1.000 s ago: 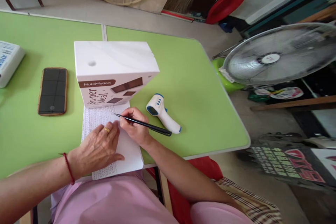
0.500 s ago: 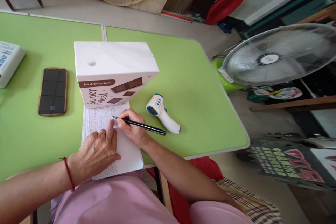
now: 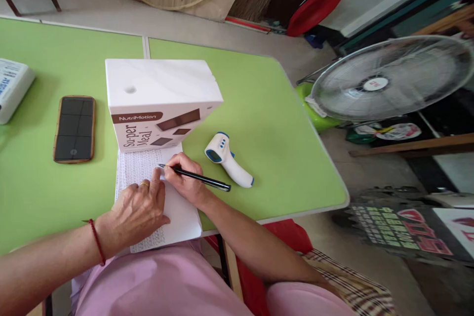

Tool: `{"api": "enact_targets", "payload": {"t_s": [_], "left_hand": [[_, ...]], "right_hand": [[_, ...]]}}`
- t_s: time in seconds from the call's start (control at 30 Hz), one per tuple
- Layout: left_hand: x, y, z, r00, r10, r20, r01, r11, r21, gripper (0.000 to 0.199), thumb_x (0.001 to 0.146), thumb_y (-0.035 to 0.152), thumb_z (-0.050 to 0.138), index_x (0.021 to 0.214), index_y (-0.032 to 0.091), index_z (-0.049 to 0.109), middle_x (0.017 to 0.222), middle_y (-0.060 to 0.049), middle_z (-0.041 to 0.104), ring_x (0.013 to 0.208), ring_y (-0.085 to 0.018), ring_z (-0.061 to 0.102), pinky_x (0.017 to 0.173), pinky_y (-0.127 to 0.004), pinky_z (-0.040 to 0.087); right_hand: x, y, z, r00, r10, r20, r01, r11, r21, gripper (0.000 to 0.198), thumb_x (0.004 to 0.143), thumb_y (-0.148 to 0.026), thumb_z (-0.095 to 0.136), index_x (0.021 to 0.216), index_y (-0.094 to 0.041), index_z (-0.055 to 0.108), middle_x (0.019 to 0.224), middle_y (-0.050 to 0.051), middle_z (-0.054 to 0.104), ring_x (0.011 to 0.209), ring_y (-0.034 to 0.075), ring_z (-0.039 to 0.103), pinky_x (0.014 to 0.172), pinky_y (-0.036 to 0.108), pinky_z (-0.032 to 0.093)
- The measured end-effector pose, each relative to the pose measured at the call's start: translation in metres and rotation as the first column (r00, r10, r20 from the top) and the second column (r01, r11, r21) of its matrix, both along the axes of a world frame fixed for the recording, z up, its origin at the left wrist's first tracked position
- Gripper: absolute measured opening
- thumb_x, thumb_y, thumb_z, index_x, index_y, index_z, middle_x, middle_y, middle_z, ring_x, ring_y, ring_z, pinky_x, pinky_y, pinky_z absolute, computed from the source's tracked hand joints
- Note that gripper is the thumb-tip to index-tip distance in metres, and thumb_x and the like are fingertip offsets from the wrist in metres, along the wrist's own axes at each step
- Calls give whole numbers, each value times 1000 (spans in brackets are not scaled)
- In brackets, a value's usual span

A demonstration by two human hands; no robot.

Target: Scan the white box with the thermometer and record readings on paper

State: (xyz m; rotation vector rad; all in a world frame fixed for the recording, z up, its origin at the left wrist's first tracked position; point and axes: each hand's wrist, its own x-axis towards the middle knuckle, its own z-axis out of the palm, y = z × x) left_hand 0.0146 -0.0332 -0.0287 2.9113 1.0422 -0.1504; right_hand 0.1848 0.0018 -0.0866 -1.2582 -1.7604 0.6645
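Observation:
My right hand point(image 3: 185, 178) grips a black pen point(image 3: 205, 178), its tip at the written lines. Under both hands lies a sheet of paper point(image 3: 183, 219) covered on its left part with dense handwriting; its right part is blank. My left hand point(image 3: 138, 207) lies on the paper with the index finger stretched out close to the pen tip, and wears a ring. A white box point(image 3: 159, 84) marked NutriMotion stands at the paper's far end and hides part of it. Right of my right hand, a white and blue infrared thermometer point(image 3: 229, 160) lies on its side.
A phone point(image 3: 74, 128) in a brown-edged case lies left of the box on the green table point(image 3: 274, 153). A white case point(image 3: 14, 89) sits at the far left. Beyond the table's right edge stands a large fan point(image 3: 385, 81); a red basin point(image 3: 314, 12) is behind.
The camera view has shifted very slightly. Both hands and the pen keep nearly the same place on the paper, and the pen's back end has swung slightly left.

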Motion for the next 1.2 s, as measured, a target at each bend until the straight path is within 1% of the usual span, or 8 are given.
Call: {"api": "enact_targets", "payload": {"t_s": [0.17,0.33,0.57,0.8,0.93,1.2], "left_hand": [[0,0,-1,1000,0,10,0,1000,13,58,81,47,74,116,2,64,137,-30,54,72,-26,68,56,-36,56],[0,1,-1,1000,-7,17,7,1000,24,61,79,48,76,116,0,65,136,-31,55,73,-27,69,55,-37,57],[1,2,1,1000,-6,12,5,1000,13,63,79,47,76,118,-1,64,136,-32,55,74,-27,70,57,-37,59],[0,0,-1,1000,-3,30,3,1000,16,61,79,45,76,118,-1,64,136,-32,55,76,-28,70,58,-38,59],[-1,1,-2,1000,-5,29,4,1000,29,63,80,48,75,118,0,64,136,-32,55,75,-27,69,57,-38,58],[-1,1,-3,998,1,55,-6,997,82,64,75,49,79,115,1,66,134,-30,57,72,-26,69,55,-37,58]], "right_hand": [[1,0,-1,1000,-13,-19,13,1000,-4,13,82,-23,56,71,-25,49,58,-6,56,50,11,51,52,24,46],[0,0,-2,999,-46,-10,46,999,-7,11,82,-22,55,72,-25,50,58,-6,55,51,12,51,53,24,47],[1,0,-2,1000,4,-18,-4,1000,-1,14,83,-22,56,71,-25,48,58,-6,54,50,11,50,52,23,45],[1,0,-2,1000,-4,-12,4,1000,13,13,83,-21,56,72,-24,48,59,-6,55,51,11,50,53,23,44],[1,0,-2,1000,-6,-13,7,999,38,14,84,-20,55,72,-24,48,59,-7,53,50,10,49,52,22,43],[0,1,-2,999,-32,-3,32,998,59,13,85,-21,54,73,-23,49,59,-7,54,51,10,50,53,22,44]]}}
